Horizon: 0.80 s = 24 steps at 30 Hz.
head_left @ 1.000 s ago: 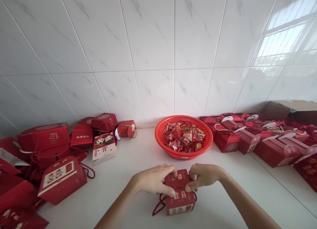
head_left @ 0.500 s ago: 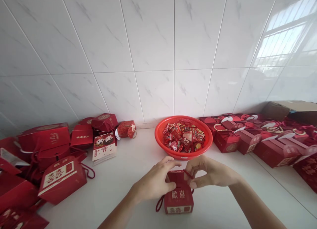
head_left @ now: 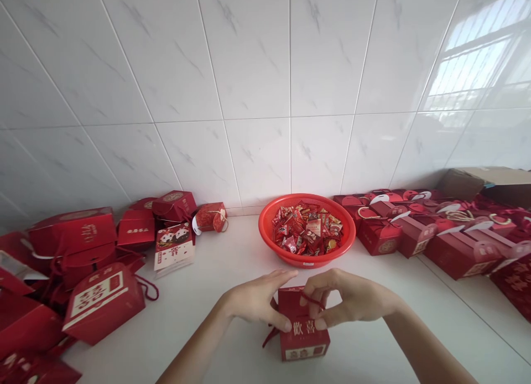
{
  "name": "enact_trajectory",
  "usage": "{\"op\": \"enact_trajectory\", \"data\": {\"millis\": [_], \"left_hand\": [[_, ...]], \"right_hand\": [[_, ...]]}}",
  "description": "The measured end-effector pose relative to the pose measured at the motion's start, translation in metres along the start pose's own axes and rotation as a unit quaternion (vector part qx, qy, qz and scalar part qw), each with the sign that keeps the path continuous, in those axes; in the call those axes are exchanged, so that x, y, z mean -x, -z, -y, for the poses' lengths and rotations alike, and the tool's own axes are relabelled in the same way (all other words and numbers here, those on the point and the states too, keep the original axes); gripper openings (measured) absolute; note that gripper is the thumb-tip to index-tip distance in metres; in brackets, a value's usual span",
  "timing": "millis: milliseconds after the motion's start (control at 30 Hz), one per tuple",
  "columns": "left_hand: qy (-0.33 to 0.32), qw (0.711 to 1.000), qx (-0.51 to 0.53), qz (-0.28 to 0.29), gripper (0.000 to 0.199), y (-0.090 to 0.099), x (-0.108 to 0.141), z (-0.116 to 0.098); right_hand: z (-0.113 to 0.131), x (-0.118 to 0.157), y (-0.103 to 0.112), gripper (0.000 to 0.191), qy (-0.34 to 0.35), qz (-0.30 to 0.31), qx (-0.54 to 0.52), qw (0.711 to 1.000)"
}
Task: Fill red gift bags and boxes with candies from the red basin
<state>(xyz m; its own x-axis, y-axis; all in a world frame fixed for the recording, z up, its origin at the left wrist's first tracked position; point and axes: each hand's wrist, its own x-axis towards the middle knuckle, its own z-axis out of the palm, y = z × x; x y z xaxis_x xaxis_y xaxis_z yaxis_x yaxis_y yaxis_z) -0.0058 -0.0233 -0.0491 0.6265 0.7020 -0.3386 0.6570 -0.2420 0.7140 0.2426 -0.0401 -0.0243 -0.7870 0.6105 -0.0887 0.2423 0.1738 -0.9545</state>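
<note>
A small red gift box [head_left: 305, 348] with gold characters and a pale printed strip stands on the white counter in front of me. My left hand [head_left: 259, 304] steadies its left side, thumb pressed on the front face and the index finger stretched out behind the top. Between the thumb and fingers of my right hand [head_left: 342, 301] is a red cord [head_left: 314, 301], held over the box's upper face. More cord hangs out at the box's left, beneath my left hand. Part of the box's top is hidden by my fingers.
Behind the box, a red plastic basket [head_left: 265, 237] holds wrapped sweets [head_left: 305, 229]. Several red boxes [head_left: 99, 304] are heaped at left, beside a panda-printed card [head_left: 174, 245]. At right stand rows of red handled boxes [head_left: 460, 254] and a cardboard box [head_left: 493, 179].
The box has shifted slightly right. My left thumb has slid down its front, and my right hand has brought the cord left across the box's upper face.
</note>
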Motion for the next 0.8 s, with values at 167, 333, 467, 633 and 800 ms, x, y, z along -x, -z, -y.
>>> {"op": "enact_trajectory", "data": {"millis": [167,333,467,633,800], "left_hand": [[0.009,0.998,0.065,0.006,0.113,-0.002,-0.013,0.013],[0.006,0.988,0.152,-0.012,0.100,0.012,0.003,0.001],[-0.121,0.940,0.318,0.002,0.080,0.023,0.026,-0.020],[-0.191,0.914,0.358,-0.009,0.083,0.012,0.039,-0.040],[-0.234,0.911,0.338,-0.013,0.092,-0.004,0.040,-0.048]], "right_hand": [[-0.007,-0.006,-0.003,0.045,-0.011,0.031,0.014,0.999],[-0.011,-0.008,-0.004,0.045,-0.010,0.034,0.035,0.999],[-0.005,-0.006,-0.005,0.052,-0.001,0.014,0.004,1.000],[0.005,-0.004,-0.009,0.038,0.045,-0.050,-0.036,0.997],[0.010,-0.002,-0.018,0.036,0.063,-0.173,0.004,0.983]]}}
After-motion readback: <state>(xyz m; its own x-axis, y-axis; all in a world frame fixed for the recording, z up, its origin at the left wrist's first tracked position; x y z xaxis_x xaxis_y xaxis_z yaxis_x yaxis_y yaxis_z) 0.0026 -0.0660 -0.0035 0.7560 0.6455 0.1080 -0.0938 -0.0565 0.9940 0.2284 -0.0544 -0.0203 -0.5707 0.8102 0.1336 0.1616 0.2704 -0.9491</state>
